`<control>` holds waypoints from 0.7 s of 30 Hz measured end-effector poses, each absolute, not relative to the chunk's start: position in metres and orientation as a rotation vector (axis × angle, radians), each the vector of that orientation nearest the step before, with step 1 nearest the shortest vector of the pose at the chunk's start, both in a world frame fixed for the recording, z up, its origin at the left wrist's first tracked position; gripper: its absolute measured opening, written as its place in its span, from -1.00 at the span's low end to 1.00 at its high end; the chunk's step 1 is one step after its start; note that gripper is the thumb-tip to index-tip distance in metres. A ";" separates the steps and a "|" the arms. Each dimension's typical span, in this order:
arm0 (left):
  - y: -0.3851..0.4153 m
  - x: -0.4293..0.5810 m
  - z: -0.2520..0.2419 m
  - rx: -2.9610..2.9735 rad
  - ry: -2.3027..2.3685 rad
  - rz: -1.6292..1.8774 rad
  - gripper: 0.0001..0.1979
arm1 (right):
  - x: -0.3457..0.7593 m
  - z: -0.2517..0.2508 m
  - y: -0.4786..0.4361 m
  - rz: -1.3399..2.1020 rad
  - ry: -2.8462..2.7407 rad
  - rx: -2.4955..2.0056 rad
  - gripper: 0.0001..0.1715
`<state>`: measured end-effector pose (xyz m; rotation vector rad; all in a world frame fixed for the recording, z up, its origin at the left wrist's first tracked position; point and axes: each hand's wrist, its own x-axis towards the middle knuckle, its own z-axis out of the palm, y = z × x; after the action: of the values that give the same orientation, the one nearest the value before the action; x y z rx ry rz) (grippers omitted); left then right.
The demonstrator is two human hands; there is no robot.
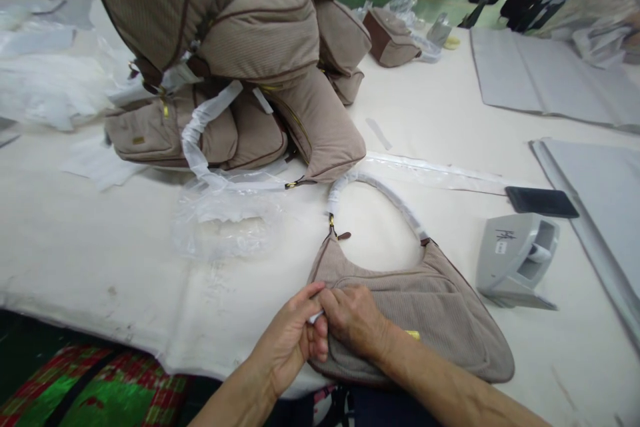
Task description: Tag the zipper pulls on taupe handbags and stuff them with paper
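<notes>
A taupe corduroy shoulder bag (425, 303) lies on the table close in front of me, its handle (387, 190) wrapped in white material. At the bag's left end my two hands meet. My left hand (293, 333) is closed, with a small white piece (315, 317) showing between its thumb and fingers. Against the left hand's fingertips, my right hand (357, 320) rests on the bag with its fingers curled; what they grip is hidden. A gold-coloured tag (413, 334) shows past my right wrist.
Matching bags (260, 33) are heaped at the back left, beside crumpled clear plastic (225, 223). To the right stand a grey tape dispenser-like device (515, 257) and a dark phone (541, 201). Grey sheets (540, 73) lie along the right side.
</notes>
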<state>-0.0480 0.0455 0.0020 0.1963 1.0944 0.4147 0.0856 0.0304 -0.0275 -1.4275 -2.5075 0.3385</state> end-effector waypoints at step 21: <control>0.039 -0.058 -0.011 0.485 1.236 0.234 -0.55 | 0.205 -0.028 0.104 1.546 -2.066 -1.820 -0.51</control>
<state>-0.0582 0.0386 -0.0106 0.4854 1.2362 0.2341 0.2045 0.1044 -0.0280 -1.8203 -2.0657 1.5457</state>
